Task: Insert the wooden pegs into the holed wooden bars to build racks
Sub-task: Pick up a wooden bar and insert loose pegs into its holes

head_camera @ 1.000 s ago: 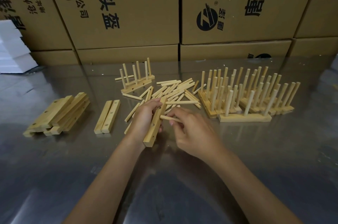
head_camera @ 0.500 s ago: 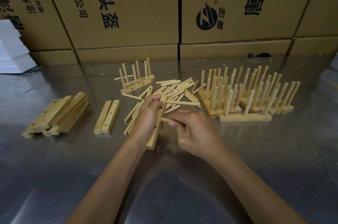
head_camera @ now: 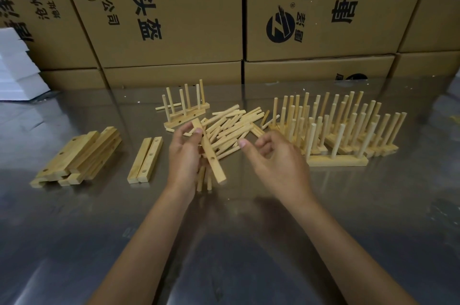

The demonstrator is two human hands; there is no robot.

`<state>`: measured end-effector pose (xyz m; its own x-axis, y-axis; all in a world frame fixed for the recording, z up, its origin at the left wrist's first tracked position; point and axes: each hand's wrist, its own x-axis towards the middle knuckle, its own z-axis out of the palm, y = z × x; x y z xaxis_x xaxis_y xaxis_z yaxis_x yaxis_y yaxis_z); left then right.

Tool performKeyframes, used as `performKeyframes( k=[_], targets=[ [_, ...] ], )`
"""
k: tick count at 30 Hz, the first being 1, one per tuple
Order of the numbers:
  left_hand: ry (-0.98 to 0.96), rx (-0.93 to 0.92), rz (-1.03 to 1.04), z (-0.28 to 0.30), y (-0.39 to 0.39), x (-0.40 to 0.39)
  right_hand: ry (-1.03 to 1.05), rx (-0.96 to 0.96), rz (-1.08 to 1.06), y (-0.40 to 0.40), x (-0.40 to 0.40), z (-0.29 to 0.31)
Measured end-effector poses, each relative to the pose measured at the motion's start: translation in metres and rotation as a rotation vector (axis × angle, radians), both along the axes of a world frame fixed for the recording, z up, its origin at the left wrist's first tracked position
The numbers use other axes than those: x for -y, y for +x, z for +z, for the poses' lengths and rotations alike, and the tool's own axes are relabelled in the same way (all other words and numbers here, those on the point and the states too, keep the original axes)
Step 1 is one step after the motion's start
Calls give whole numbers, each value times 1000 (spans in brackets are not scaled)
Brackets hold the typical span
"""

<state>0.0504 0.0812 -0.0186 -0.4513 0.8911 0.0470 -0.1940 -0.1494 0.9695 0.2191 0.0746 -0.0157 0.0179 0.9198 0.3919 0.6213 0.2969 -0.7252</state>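
The left hand [head_camera: 185, 155] grips a holed wooden bar [head_camera: 209, 154] above the steel table [head_camera: 249, 242], thumb tip pressed on the bar's upper part and the other fingers curled behind it. The bar slants from upper left to lower right, one drilled hole showing on its near face. Two pegs [head_camera: 204, 179] stick out below the hand, pointing down toward the table; they appear seated in the bar, though the hand hides the joints.

The right hand [head_camera: 276, 160] hovers just beside the bar without touching it, fingers loosely bent and holding nothing, the thumb tip pointing toward the bar.

Behind both hands lies a loose heap of pegs [head_camera: 234, 125] flat on the table. Beyond the heap stands a small rack [head_camera: 186, 111] with upright pegs, one hole visible on its side. To the right is a crowded cluster of finished racks [head_camera: 343, 135], pegs upright, the nearest rack a single bar with three pegs. To the left of the hands lie two bars [head_camera: 145, 160] side by side, touching, and further left is a stack of holed bars [head_camera: 79, 157].

Printed cardboard boxes [head_camera: 174, 10] form a wall along the table's far edge, and white foam blocks [head_camera: 17, 68] sit at the far left.
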Motion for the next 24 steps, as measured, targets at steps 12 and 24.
performKeyframes(
  k=[12, 24],
  targets=[
    [54, 70, 14, 3, -4, 0, -137, -82, 184, 2, -16, -22],
    [29, 146, 138, 0, -30, -9, 146, 474, 351, -20, -35, -55]
  ],
)
